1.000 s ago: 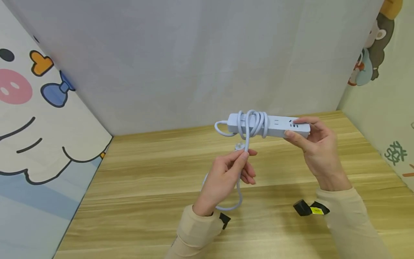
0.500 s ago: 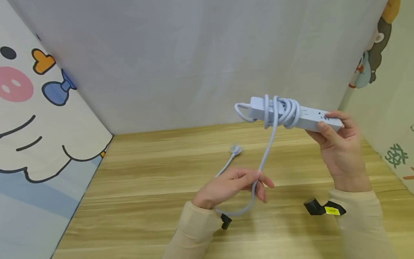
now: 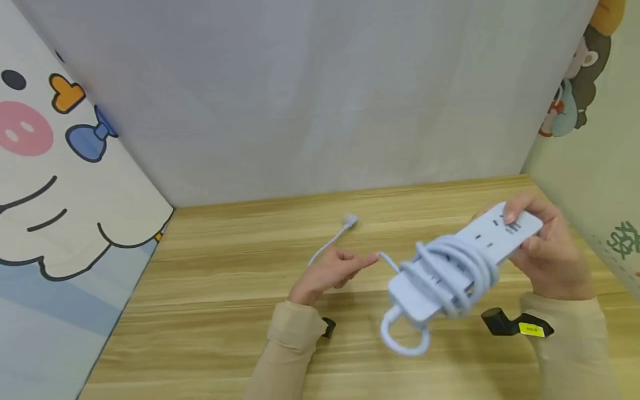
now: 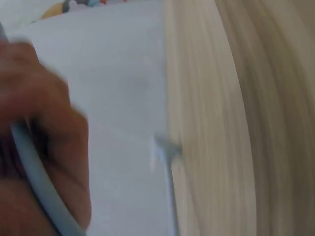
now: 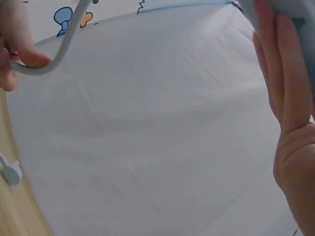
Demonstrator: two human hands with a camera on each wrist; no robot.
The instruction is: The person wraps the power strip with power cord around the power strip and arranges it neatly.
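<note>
- Behind everything, we see a pale, plain backdrop, with cartoon-printed panels at either side.
- Below it spreads a striped wooden tabletop.
- Above the table, we find a white power strip, slanting from the right hand down toward the lower left, its socketed face turned up to us.
- The right hand grips the strip's far right end, one fingertip on the socketed face and another along the near side; most of the strip juts out leftward from this hand.
- The left hand, well apart from the right, lies just left of the strip without touching it; we see its fingers pinching the cord, index finger pointing toward the strip.
- The cord wraps the strip's middle in several loops and makes a small ring at its lower end.
- Smallest, the plug sits beyond the left hand; we cannot tell whether it touches the wood.
</note>
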